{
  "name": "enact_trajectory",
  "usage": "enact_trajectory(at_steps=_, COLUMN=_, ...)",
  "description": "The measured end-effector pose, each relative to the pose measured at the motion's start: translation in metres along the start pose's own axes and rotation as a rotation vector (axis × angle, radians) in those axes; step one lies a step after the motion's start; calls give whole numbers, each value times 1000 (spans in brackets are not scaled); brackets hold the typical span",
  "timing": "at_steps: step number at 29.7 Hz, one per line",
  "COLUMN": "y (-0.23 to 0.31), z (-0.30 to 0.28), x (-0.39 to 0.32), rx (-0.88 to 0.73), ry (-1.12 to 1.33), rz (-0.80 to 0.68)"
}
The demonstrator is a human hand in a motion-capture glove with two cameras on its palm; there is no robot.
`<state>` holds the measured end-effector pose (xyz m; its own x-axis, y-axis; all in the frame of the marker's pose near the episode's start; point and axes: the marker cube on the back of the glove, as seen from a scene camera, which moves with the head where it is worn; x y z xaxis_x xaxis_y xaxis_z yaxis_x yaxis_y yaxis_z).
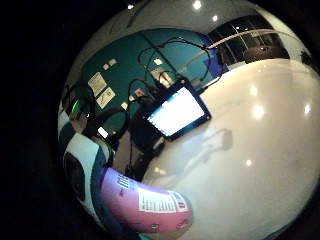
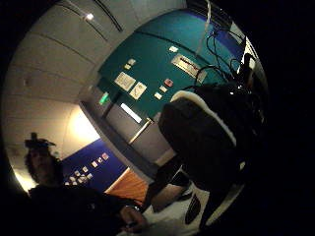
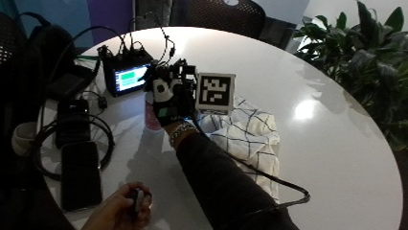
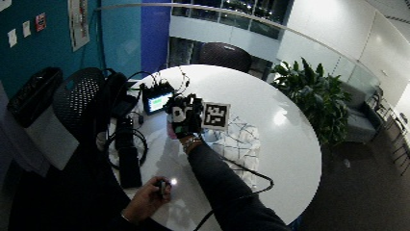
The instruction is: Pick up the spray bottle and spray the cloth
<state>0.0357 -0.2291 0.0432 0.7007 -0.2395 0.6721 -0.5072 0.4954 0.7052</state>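
Gloved right hand (image 3: 167,98) round pink spray bottle (image 1: 147,207) (upright) — beside checked cloth (image 3: 245,139)

Gloved right hand raised at centre-left, bare left hand low in the frame.

In the outside view the right hand (image 3: 167,98) sits left of centre in the upper half, its back toward the camera; its dark-sleeved forearm (image 3: 217,177) runs down to the lower middle edge. Whether its fingers are curled or straight cannot be made out. The bare left hand (image 3: 121,208) lies at the lower left, fingers curled round a small dark object.
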Motion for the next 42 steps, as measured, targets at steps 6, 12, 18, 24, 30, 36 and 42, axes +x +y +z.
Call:
enact_trajectory(at_steps=6, y=-17, z=-7, x=-9, rx=-10, ry=54, rz=-17)
enact_trajectory(at_steps=12, y=-14, z=-7, x=-6, rx=-23, ry=55, rz=-26)
enact_trajectory(at_steps=18, y=2, z=2, x=1, rx=-49, ry=37, rz=41)
enact_trajectory(at_steps=24, y=16, z=6, x=3, rx=-104, ry=-27, rz=195)
enact_trajectory(at_steps=30, y=7, z=-9, x=-14, rx=-174, ry=60, rz=178)
enact_trajectory(at_steps=36, y=-2, z=-36, x=-29, rx=-324, ry=248, rz=110)
enact_trajectory(at_steps=42, y=0, z=-50, x=-37, rx=-560, ry=350, rz=145)
